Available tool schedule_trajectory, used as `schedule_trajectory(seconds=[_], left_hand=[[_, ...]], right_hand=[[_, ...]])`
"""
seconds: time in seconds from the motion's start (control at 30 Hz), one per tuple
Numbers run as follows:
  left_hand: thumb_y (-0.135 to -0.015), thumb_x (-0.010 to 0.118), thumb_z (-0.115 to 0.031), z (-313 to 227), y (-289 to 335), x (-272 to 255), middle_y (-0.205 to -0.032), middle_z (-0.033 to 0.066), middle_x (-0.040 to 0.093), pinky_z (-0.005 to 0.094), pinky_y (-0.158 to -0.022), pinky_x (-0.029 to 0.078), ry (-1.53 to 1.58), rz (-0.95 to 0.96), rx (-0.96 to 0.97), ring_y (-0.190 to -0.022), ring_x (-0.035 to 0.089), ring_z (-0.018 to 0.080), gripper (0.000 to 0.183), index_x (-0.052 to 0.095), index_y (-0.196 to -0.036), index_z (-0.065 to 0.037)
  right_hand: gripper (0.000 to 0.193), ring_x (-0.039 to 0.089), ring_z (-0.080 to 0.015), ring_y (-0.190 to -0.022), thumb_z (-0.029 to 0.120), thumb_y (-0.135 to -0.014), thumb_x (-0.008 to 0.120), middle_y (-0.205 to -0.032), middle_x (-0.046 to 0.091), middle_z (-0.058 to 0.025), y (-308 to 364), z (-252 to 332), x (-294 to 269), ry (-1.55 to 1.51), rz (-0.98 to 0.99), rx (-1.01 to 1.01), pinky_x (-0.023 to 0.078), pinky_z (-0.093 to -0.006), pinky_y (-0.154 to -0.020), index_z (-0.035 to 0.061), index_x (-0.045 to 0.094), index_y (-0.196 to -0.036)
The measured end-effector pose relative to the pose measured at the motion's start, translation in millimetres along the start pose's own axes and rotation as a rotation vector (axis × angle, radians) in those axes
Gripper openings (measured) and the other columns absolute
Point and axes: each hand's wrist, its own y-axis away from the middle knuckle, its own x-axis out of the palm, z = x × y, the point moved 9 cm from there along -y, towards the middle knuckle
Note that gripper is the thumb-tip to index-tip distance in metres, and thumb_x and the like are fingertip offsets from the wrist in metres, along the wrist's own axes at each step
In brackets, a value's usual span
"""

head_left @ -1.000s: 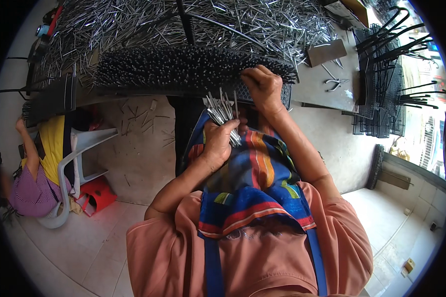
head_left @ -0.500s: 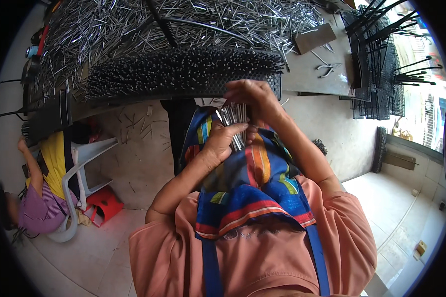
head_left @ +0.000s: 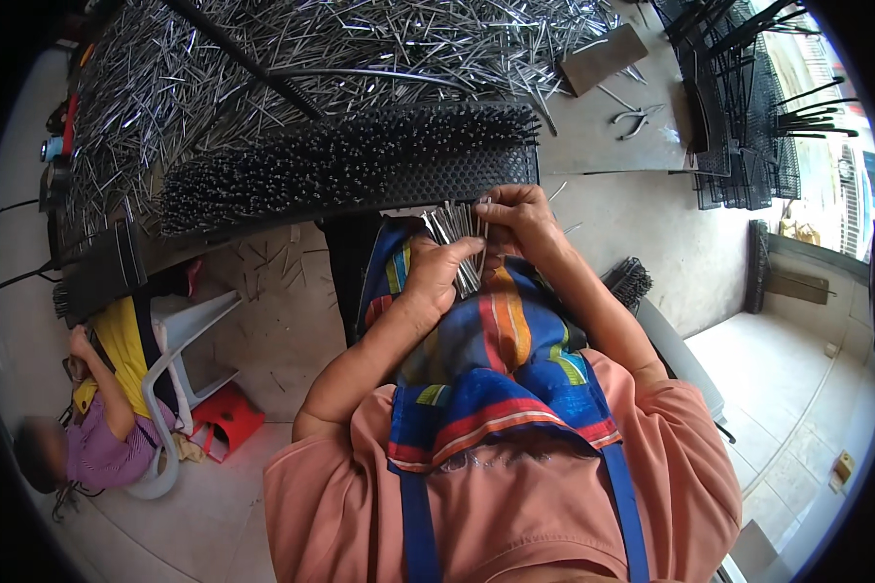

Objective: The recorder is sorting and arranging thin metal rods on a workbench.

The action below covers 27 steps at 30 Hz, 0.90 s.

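Note:
My left hand [head_left: 432, 277] is closed around a bundle of thin metal rods [head_left: 447, 225], its thumb lying across them above my striped apron [head_left: 496, 325]. Beside it, the fingertips of my right hand [head_left: 521, 220] pinch one slim rod [head_left: 483, 225] at the right side of the bundle. Just beyond both hands stands a long black perforated rack [head_left: 457, 177], most of its holes filled with upright dark-tipped rods [head_left: 292, 170]. Bare holes show along its near right part.
Loose metal rods [head_left: 360, 39] heap across the table behind the rack. A flat brown piece [head_left: 603, 60] and pliers [head_left: 632, 120] lie at the right. Black mesh racks [head_left: 739, 117] stand farther right. At left, another person [head_left: 112, 428] sits on a grey chair [head_left: 170, 379].
My right hand has come down from the rack's front edge to the bundle and now pinches a rod. My left hand keeps its hold. The view has shifted slightly.

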Motion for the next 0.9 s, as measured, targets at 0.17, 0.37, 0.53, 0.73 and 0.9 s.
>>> schedule_trajectory(seconds=[0.17,0.37,0.53,0.73,0.9], left_hand=[[-0.08,0.065,0.008,1,-10,-6,-0.09,0.0134,0.07,0.0365,-0.063,0.063,-0.112,-0.056,0.123,-0.072,0.071,0.0244,0.025,0.066,-0.104,0.002],[-0.08,0.064,0.009,27,-10,-23,-0.09,0.0139,0.071,0.0352,-0.063,0.062,-0.221,-0.048,-0.059,-0.071,0.071,0.0244,0.021,0.066,-0.1,0.004],[-0.081,0.063,0.007,14,-11,-11,-0.089,0.0142,0.071,0.0357,-0.065,0.061,-0.134,-0.06,0.021,-0.073,0.071,0.0246,0.021,0.066,-0.101,0.003],[-0.083,0.062,0.006,13,-11,-18,-0.09,0.0172,0.071,0.0363,-0.067,0.061,-0.037,-0.155,0.028,-0.077,0.072,0.0256,0.02,0.067,-0.102,0.002],[-0.085,0.061,0.004,10,-11,-8,-0.09,0.0149,0.071,0.0356,-0.065,0.06,-0.008,-0.172,0.015,-0.075,0.071,0.0249,0.021,0.066,-0.105,0.0]], right_hand=[[0.007,0.043,-0.0054,-0.043,0.009,-0.085,0.07,-0.056,0.053,0.0014,2,16,-9,0.219,-0.01,-0.022,0.03,-0.0236,-0.039,0.0035,0.067,-0.082],[0.003,0.049,-0.0044,-0.058,0.002,-0.084,0.069,-0.073,0.061,0.0015,19,90,-37,0.274,-0.344,-0.686,0.038,-0.0203,-0.052,-0.0001,0.069,-0.087],[0.005,0.05,-0.0048,-0.068,-0.003,-0.082,0.069,-0.079,0.06,0.0003,23,114,-28,0.386,-0.416,-0.984,0.038,-0.0202,-0.058,-0.0013,0.07,-0.086],[0.01,0.055,-0.0094,-0.07,-0.005,-0.078,0.07,-0.081,0.064,-0.0044,17,114,-22,0.464,-0.37,-1.119,0.043,-0.0236,-0.062,-0.0025,0.071,-0.088],[0.012,0.057,-0.0108,-0.069,-0.003,-0.076,0.073,-0.077,0.063,-0.0057,6,104,-11,0.673,-0.405,-1.069,0.044,-0.0253,-0.061,-0.0013,0.071,-0.087]])
